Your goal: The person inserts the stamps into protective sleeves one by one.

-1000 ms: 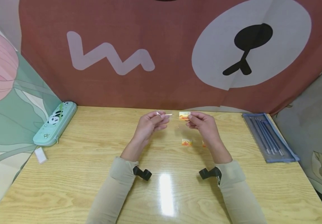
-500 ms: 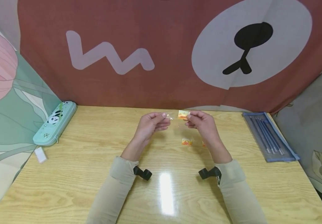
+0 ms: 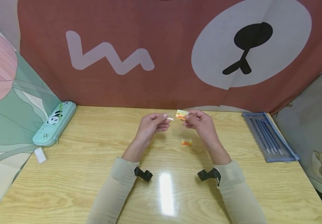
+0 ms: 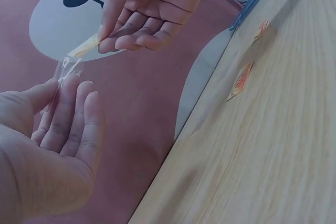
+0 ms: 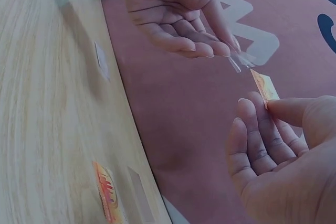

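My left hand [image 3: 151, 126] pinches a small clear plastic sleeve [image 4: 67, 69] between thumb and forefinger, its edges glinting. Facing it, my right hand [image 3: 201, 123] pinches a small yellow-and-orange printed card [image 3: 182, 114] by one end. Both hands are raised over the far part of the table. In the left wrist view the card's free end is close to the sleeve's mouth; whether they touch I cannot tell. Below the hands, a similar printed card [image 3: 186, 142] lies on the table. Another such card [image 4: 261, 29] shows in the left wrist view; my right arm hides it from the head view.
A mint panda pencil case [image 3: 55, 123] lies at the far left, with a white block like an eraser [image 3: 40, 155] near it. On the right is a blue-edged mesh pouch [image 3: 270, 137] holding long thin items. A printed cloth [image 3: 172, 90] rises behind the wooden table [image 3: 93, 193].
My right hand has moved slightly left and tilted the card, bringing it nearer the sleeve. The left hand has shifted slightly right, and the sleeve has turned in its fingers.
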Tool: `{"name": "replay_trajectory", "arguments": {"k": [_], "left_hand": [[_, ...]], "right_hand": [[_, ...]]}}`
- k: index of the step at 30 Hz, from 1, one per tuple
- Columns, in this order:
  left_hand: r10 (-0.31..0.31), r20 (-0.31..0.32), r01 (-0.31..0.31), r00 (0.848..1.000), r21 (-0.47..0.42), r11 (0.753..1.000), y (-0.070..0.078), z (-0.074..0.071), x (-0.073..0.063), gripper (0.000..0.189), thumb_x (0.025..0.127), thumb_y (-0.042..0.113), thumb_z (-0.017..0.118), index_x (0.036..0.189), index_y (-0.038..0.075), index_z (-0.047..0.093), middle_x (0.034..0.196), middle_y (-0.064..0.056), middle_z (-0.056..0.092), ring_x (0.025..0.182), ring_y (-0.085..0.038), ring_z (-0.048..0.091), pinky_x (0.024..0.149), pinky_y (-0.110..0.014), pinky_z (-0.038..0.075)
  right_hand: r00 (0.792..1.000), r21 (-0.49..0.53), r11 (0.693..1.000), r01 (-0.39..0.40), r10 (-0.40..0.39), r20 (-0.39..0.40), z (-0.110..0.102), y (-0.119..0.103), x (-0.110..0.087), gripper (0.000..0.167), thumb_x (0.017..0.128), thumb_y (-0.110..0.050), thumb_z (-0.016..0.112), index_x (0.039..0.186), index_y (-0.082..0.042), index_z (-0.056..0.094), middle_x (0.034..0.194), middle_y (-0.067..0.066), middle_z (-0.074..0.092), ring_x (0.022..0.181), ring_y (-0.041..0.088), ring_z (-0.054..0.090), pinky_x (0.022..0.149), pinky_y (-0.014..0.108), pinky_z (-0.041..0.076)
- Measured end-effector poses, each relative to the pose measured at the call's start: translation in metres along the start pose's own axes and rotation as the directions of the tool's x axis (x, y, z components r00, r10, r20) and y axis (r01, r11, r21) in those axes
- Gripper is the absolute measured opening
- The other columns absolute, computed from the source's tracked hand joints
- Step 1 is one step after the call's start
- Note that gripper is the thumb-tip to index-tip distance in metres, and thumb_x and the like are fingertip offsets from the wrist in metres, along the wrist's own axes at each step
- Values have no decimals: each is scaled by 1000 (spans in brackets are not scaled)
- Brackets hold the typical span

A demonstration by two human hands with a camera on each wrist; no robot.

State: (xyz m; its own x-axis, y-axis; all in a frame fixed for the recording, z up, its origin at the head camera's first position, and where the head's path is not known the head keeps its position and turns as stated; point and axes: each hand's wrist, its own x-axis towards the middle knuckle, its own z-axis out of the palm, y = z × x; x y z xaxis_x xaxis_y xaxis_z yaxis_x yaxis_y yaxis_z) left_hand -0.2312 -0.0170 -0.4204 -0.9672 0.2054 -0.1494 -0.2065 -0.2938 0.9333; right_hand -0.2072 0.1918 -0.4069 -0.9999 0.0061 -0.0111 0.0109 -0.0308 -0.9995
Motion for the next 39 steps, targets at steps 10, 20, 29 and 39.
{"name": "replay_trajectory", "arguments": {"k": [10,20,29,39], "left_hand": [[-11,-9,11,1000,11,1000,-2,1,1,14,97,14,70,99,0,71,79,-1,77,70,-12,75,68,-27,63],[-8,-27,8,1000,-4,1000,-2,1,1,13,96,15,71,98,3,71,80,-1,77,70,-12,75,68,-28,63],[3,-21,-3,1000,-6,1000,-3,2,1,12,96,15,71,97,3,71,80,-1,77,69,-12,75,67,-27,63],[1,-2,-1,1000,-16,1000,-3,1,2,39,99,16,67,123,-14,60,80,2,77,69,-10,75,67,-26,63]], "right_hand": [[998,-8,1000,-12,12,56,4,3,1,17,99,-10,63,112,1,60,85,-5,77,79,12,76,82,33,63],[999,-59,998,-19,21,37,4,0,-1,16,100,-10,61,112,0,62,84,-8,77,76,8,73,76,26,62],[1000,-11,1000,13,-13,-12,6,0,0,14,99,-9,63,110,0,61,81,-4,78,72,8,74,76,28,63],[1000,-109,994,17,-16,8,7,2,0,17,96,-8,67,108,3,64,79,-10,76,73,8,72,77,29,63]]}}
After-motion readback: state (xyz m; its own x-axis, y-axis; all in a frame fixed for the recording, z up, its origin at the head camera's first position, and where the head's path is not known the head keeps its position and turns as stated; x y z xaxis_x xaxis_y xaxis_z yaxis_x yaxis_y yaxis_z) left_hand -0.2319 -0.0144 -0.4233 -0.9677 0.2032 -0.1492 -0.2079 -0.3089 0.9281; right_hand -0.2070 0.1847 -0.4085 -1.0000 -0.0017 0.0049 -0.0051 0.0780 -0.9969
